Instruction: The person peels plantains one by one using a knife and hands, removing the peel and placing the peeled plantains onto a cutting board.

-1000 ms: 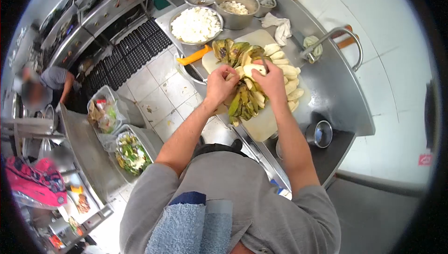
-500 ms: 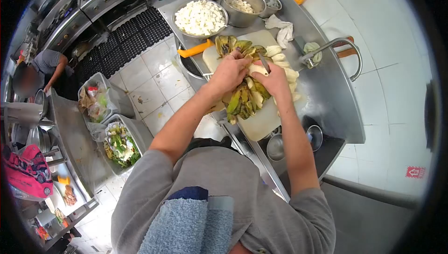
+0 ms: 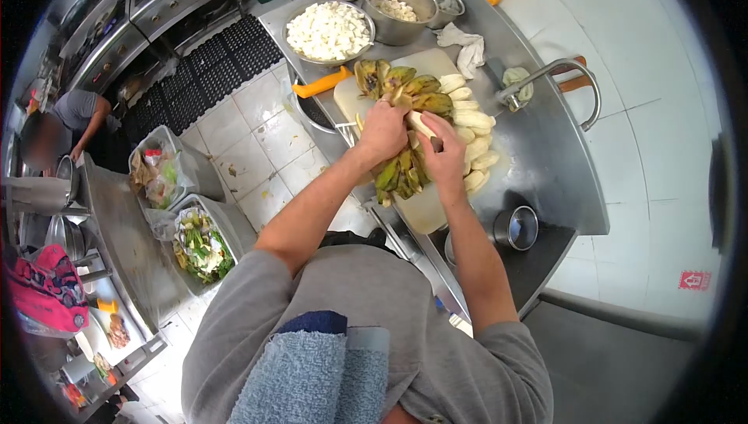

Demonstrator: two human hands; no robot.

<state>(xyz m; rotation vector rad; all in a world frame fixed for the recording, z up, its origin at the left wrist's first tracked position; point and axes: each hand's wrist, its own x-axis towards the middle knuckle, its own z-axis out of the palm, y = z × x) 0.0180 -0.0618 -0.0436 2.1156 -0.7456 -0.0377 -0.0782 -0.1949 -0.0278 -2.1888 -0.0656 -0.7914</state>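
Note:
My left hand is closed around a half-peeled green plantain, whose pale flesh shows between my two hands. My right hand pinches at the same plantain, with a small dark part of a knife showing between thumb and fingers; most of the knife is hidden. Green and brown peels are heaped under and beside my left hand on a white cutting board. Several peeled plantains lie in a row to the right of my hands.
An orange handle rests at the board's left edge. Beyond the board stand a bowl of white cubes and a steel pot. A faucet arches at right. Waste bins stand left; another person works far left.
My right hand has lowered slightly and turned, so the knife blade that pointed up is now mostly hidden. More pale flesh shows between my hands. The view has shifted slightly.

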